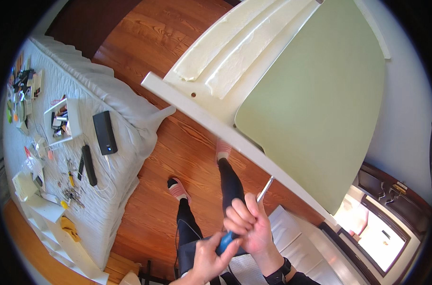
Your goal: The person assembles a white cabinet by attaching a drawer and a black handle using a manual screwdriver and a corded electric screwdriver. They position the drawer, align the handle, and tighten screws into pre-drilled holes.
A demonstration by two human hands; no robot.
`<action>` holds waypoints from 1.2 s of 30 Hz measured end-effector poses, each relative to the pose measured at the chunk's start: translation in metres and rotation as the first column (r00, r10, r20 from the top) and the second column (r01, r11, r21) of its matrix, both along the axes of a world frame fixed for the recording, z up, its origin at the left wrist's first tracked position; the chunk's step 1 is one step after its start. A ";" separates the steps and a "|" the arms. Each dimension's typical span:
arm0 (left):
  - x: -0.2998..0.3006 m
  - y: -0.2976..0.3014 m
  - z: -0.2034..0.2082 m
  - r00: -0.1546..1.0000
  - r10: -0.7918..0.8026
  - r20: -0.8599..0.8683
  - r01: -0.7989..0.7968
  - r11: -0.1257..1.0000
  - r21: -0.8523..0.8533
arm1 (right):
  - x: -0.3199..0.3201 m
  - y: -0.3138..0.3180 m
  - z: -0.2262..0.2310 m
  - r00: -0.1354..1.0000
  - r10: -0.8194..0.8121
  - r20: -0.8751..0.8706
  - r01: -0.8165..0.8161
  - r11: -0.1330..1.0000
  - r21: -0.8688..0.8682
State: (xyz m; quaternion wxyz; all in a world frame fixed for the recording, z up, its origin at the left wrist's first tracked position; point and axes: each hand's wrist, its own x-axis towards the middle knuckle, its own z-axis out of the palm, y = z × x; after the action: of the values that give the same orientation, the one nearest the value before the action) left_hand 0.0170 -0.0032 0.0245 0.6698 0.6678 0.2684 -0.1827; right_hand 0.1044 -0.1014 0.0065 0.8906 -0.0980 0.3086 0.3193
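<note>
Both of my hands are closed on one screwdriver with a blue handle (225, 243) and a bright metal shaft (265, 189). My left hand (207, 258) grips the handle's lower end. Further up, my right hand (250, 224) wraps its fingers around the screwdriver, and the shaft sticks out above the thumb. The shaft's tip is close to the edge of a long white panel (225, 133); I cannot tell whether they touch. Behind that edge lies a pale green board (315, 109), beside cream-white ridged strips (254, 50).
A bed with a white quilted cover (125, 142) stands at left, bearing a white box (73, 126) of small items, a black power bank (105, 133), and several loose tools. My feet are on the wooden floor (144, 223). A dark-framed mirror (367, 228) is at lower right.
</note>
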 end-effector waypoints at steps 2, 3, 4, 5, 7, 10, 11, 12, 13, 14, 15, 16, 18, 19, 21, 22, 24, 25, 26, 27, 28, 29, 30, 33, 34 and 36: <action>-0.002 -0.004 -0.005 0.999 -0.042 -0.001 0.042 0.985 0.169 | -0.002 0.006 0.017 0.990 0.134 -0.041 -0.135 0.824 -0.550; -0.005 -0.006 -0.007 1.000 -0.027 0.012 0.025 0.983 0.180 | -0.004 0.011 0.025 0.983 0.134 -0.128 -0.185 0.700 -0.690; -0.008 -0.008 -0.007 1.000 -0.013 0.003 0.012 0.981 0.196 | -0.005 0.014 0.032 0.986 0.133 -0.103 -0.165 0.649 -0.743; -0.011 -0.008 -0.007 0.999 -0.041 0.028 0.036 0.986 0.163 | -0.003 0.014 0.034 0.981 0.139 -0.134 -0.193 0.679 -0.708; -0.018 -0.007 -0.007 0.990 -0.129 0.057 0.121 0.985 0.122 | 0.004 0.011 0.031 0.976 0.180 -0.119 -0.215 0.769 -0.602; -0.021 0.002 -0.016 0.935 0.015 -0.355 -0.305 0.548 -0.779 | 0.002 0.005 0.023 0.986 0.107 -0.129 -0.157 0.865 -0.477; -0.021 0.006 -0.019 0.922 -0.020 -0.387 -0.379 0.163 -0.911 | 0.000 0.003 0.021 0.990 0.100 -0.099 -0.134 0.887 -0.441; -0.018 0.006 -0.025 0.874 -0.117 -0.471 -0.482 -0.314 -0.818 | -0.002 0.001 0.018 0.991 0.095 -0.096 -0.127 0.898 -0.421; -0.016 0.005 -0.026 0.857 -0.171 -0.487 -0.513 -0.376 -0.772 | -0.004 -0.002 0.018 0.991 0.076 -0.110 -0.115 0.906 -0.407; -0.013 0.005 -0.027 0.842 -0.226 -0.490 -0.536 -0.457 -0.710 | -0.005 -0.004 0.016 0.991 0.054 -0.125 -0.098 0.919 -0.381; -0.011 0.005 -0.026 0.847 -0.191 -0.496 -0.531 -0.357 -0.769 | -0.005 -0.006 0.015 0.988 0.039 -0.152 -0.092 0.930 -0.356; -0.010 0.006 -0.024 0.837 -0.188 -0.514 -0.546 -0.220 -0.808 | -0.004 -0.008 0.014 0.990 0.073 -0.123 -0.109 0.941 -0.321; -0.009 0.009 -0.016 0.840 -0.125 -0.528 -0.513 0.137 -0.848 | 0.000 -0.008 0.010 0.989 0.104 -0.105 -0.126 0.967 -0.223; -0.009 0.010 -0.013 0.861 -0.074 -0.504 -0.452 0.345 -0.822 | 0.002 -0.007 0.009 0.996 0.083 -0.044 -0.087 0.991 -0.104; -0.008 0.010 -0.013 0.876 -0.001 -0.482 -0.348 0.690 -0.635 | 0.007 -0.001 0.006 0.993 0.098 -0.068 -0.111 0.970 -0.217; -0.006 0.008 -0.016 0.944 0.062 -0.323 -0.212 0.865 -0.455 | 0.009 0.003 0.006 0.995 0.096 -0.015 -0.097 0.966 -0.241; -0.003 0.002 -0.022 1.000 0.006 0.005 -0.006 0.999 0.050 | 0.011 0.009 0.012 0.982 0.151 -0.115 -0.189 0.828 -0.527; -0.002 -0.002 -0.023 0.999 0.006 0.041 -0.012 0.989 0.149 | 0.008 0.014 0.020 0.977 0.150 -0.155 -0.215 0.729 -0.649; -0.002 -0.005 -0.024 0.998 0.008 0.068 -0.020 0.985 0.169 | 0.005 0.017 0.026 0.976 0.157 -0.150 -0.216 0.629 -0.747; -0.002 -0.007 -0.023 0.996 0.013 0.086 -0.029 0.981 0.191 | 0.003 0.018 0.030 0.955 0.282 -0.089 -0.244 0.582 -0.776; -0.003 -0.008 -0.021 0.993 0.014 0.116 -0.038 0.978 0.207 | 0.002 0.018 0.032 0.944 0.303 -0.128 -0.293 0.596 -0.748; -0.005 -0.007 -0.018 0.994 -0.013 0.107 -0.010 0.978 0.207 | 0.001 0.018 0.032 0.939 0.329 -0.101 -0.302 0.647 -0.700; -0.007 -0.004 -0.015 0.998 0.006 0.068 -0.014 0.993 0.119 | -0.002 0.018 0.032 0.930 0.338 -0.142 -0.341 0.655 -0.674; -0.015 0.009 -0.012 0.988 0.038 -0.148 -0.085 0.941 -0.328 | -0.007 0.017 0.028 0.967 0.241 -0.081 -0.242 0.779 -0.578; -0.017 0.013 -0.015 0.950 0.068 -0.303 -0.271 0.661 -0.700 | -0.009 0.017 0.028 0.974 0.210 -0.084 -0.221 0.805 -0.550; -0.018 0.019 -0.022 0.845 -0.114 -0.523 -0.531 -0.300 -0.793 | -0.010 0.014 0.027 0.969 0.236 -0.070 -0.235 0.797 -0.557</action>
State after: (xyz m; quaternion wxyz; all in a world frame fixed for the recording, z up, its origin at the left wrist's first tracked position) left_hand -0.0006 0.0154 0.0029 0.8742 -0.2428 0.2687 -0.3235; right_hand 0.0946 -0.0870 0.0340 0.7762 -0.3930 0.3727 0.3226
